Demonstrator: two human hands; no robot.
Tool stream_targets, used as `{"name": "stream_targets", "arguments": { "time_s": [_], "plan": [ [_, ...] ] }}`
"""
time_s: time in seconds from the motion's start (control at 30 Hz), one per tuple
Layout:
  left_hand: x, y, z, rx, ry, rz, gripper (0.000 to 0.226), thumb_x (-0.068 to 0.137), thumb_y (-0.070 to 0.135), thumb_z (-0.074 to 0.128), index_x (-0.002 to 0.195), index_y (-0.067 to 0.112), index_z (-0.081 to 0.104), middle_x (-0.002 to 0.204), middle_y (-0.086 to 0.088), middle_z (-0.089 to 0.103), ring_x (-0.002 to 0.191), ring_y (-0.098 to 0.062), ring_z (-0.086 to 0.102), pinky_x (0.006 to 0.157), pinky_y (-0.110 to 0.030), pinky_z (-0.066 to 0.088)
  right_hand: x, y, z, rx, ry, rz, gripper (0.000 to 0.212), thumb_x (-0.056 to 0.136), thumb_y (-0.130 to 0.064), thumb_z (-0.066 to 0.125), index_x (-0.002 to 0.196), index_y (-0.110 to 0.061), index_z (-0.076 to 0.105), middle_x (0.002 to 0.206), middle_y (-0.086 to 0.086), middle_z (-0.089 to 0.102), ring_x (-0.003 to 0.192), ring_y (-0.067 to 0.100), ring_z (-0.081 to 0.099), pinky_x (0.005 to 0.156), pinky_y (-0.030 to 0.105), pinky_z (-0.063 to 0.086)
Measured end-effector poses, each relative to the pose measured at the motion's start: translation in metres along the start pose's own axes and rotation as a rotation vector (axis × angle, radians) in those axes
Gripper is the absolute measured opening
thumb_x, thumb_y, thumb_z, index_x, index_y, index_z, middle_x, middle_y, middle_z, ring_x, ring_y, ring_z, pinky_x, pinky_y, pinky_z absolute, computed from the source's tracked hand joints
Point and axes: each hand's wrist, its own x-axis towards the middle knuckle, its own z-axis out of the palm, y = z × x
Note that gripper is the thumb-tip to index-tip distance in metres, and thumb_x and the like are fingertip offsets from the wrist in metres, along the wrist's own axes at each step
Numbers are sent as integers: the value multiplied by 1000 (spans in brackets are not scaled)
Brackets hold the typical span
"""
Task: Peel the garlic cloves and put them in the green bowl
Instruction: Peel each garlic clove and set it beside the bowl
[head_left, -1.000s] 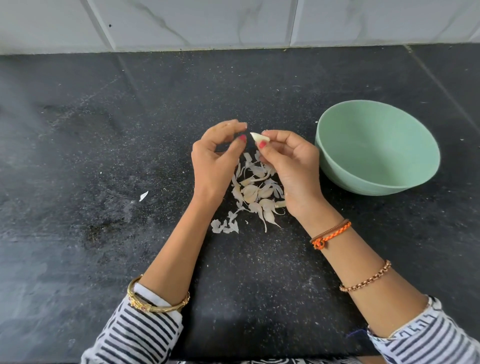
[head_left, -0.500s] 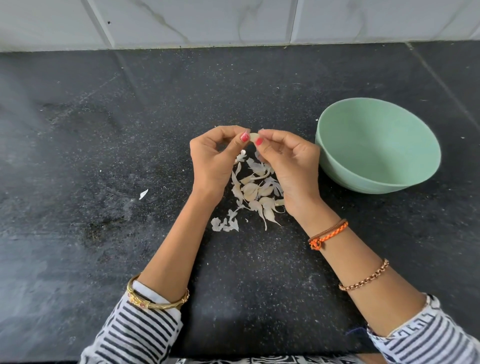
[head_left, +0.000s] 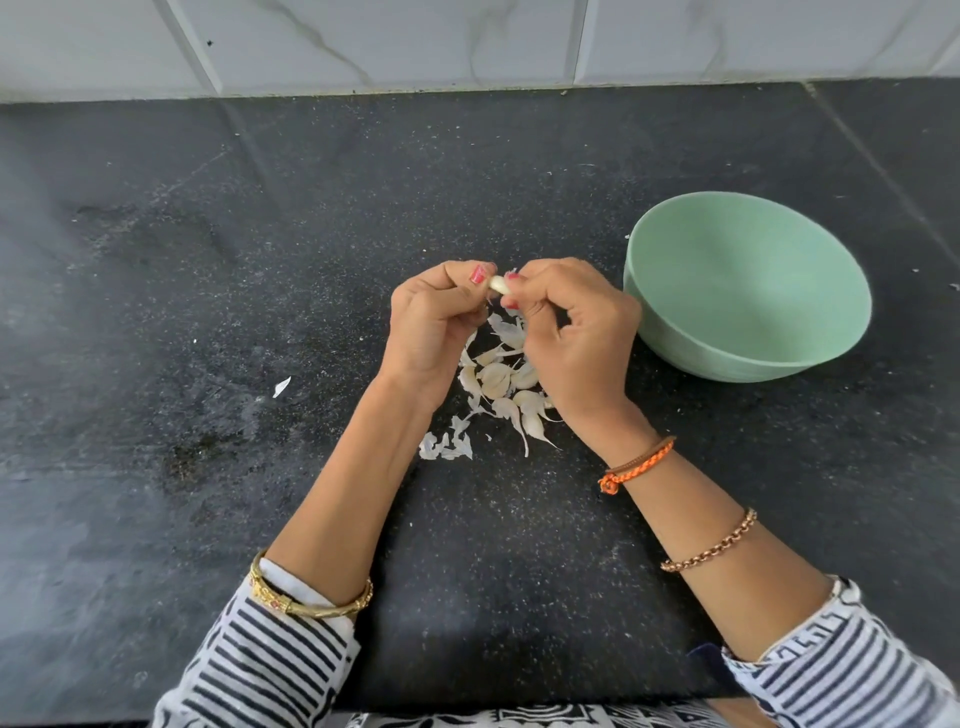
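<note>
A small pale garlic clove sits pinched between the fingertips of both hands above the black speckled stone desk. The left hand grips one end with curled fingers, and the right hand pinches the other. Below them lies a heap of papery white garlic skins. The peeling step seems to be in hand. Next, the clove needs its last skin stripped, then a short carry rightward to the round pale green bowl, which stands near the right hand.
</note>
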Motion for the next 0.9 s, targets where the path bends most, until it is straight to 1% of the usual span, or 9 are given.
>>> {"name": "stream_targets", "arguments": {
  "time_s": [0.07, 0.13, 0.23, 0.37, 0.47, 0.53, 0.67, 0.8, 0.9],
  "plan": [
    [1, 1, -2, 1, -19, -17, 21, 71, 3, 63, 55, 15, 70, 59, 5, 62, 58, -6, 51, 62, -19, 40, 0, 1, 0, -167, 26, -176, 18, 80, 7, 62, 64, 0, 66, 67, 10, 66, 59, 24, 60, 60, 20, 44],
    [2, 2, -1, 27, 0, -18, 28, 77, -2, 60, 55, 13, 68, 55, 5, 59, 55, -5, 49, 59, -18, 41, 0, 1, 0, -259, 44, -305, 19, 81, 5, 61, 63, 1, 66, 66, 11, 65, 58, 25, 59, 60, 21, 43],
    [0, 2, 2, 108, 62, 18, 26, 79, -6, 57, 57, 8, 59, 48, 5, 54, 49, -6, 46, 51, -17, 40, -6, -4, 6, -283, 23, -365, 16, 81, 5, 61, 67, 2, 68, 69, 11, 66, 60, 26, 60, 61, 25, 47],
    [1, 7, -4, 244, 100, 147, 18, 84, -2, 60, 69, 7, 61, 52, 8, 58, 50, -5, 48, 54, -18, 42, -6, -6, 5, -101, 3, -113, 10, 82, 2, 62, 75, 0, 69, 71, 5, 67, 63, 24, 61, 61, 26, 47],
    [1, 9, -8, 268, 113, 177, 12, 87, 3, 59, 76, 8, 61, 52, 11, 57, 48, -2, 45, 56, -19, 41, -1, -6, -1, 152, -16, 199, 8, 82, 2, 63, 87, -3, 68, 76, -10, 63, 71, 7, 62, 64, 23, 52],
    [-2, 9, -7, 310, 69, 191, 12, 89, 5, 58, 79, 9, 62, 50, 11, 56, 47, -1, 44, 54, -17, 40, 0, -7, -1, 257, -19, 325, 15, 83, 0, 64, 95, -8, 65, 79, -11, 63, 72, 1, 61, 66, 18, 51],
    [-4, 7, -2, 342, 92, 220, 13, 90, 9, 56, 79, 12, 62, 41, 15, 44, 41, 0, 32, 45, -14, 29, 2, -8, -2, 319, -38, 411, 18, 87, -1, 59, 101, -9, 65, 84, -7, 65, 76, 0, 61, 69, 16, 50],
    [-3, 4, -5, 522, 138, 308, 18, 90, 14, 60, 72, 16, 63, 38, 15, 45, 40, 1, 33, 46, -14, 32, 1, -11, -1, 252, -96, 458, 21, 91, -6, 49, 103, -10, 67, 92, -1, 66, 78, 0, 59, 69, 14, 45],
    [-1, -1, -7, 687, 170, 353, 40, 90, 28, 50, 54, 9, 53, 39, 12, 40, 42, -7, 33, 47, -22, 30, 0, -11, 0, 172, -129, 417, 20, 92, -12, 41, 96, -9, 60, 69, -9, 54, 57, 1, 47, 56, 17, 38]
  ]
}}
